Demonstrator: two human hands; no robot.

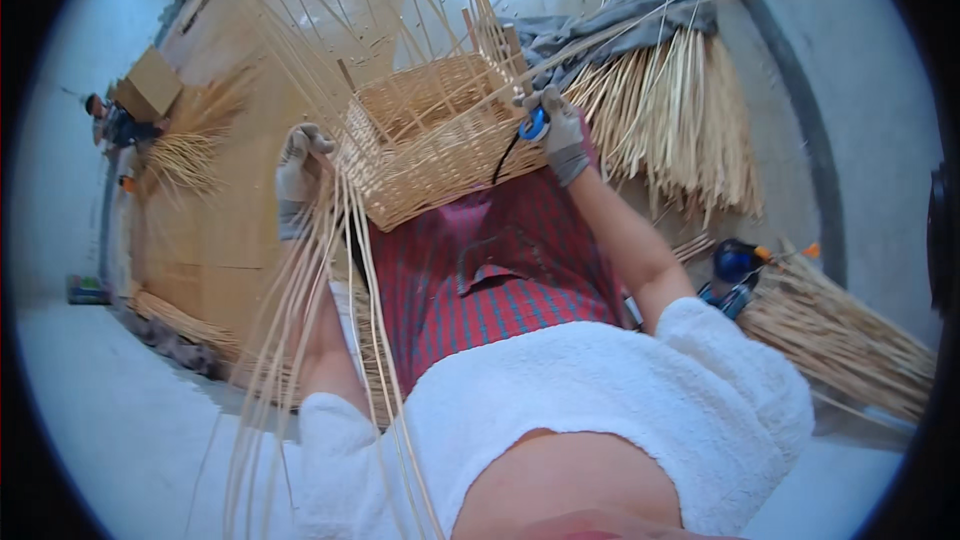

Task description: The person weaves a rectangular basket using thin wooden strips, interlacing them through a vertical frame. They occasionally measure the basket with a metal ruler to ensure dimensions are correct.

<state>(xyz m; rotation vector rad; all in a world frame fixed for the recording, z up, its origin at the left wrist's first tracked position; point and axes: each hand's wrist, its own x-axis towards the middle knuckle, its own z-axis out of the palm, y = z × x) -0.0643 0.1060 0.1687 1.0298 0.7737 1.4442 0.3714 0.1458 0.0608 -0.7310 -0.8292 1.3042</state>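
A rectangular woven basket [420,180] rests over my red checked apron [490,300], with long stakes rising from it. My gloved left hand [305,165] is beside the basket's left end, fingers closed on long pale strands [355,270] that hang down over my arm and lap. At the basket's right side, my gloved right hand [560,130] is closed on a blue tool [533,123] with a black cord or strap hanging from it; I cannot make out exactly what it is.
Reed bundles lie at the upper right [690,130] and lower right [850,350], near a dark blue object [735,260]. Grey cloth [630,20] lies above. At far left, a person [112,120] is beside a cardboard box [150,85] and more reeds [185,155] on the board-covered floor [210,240].
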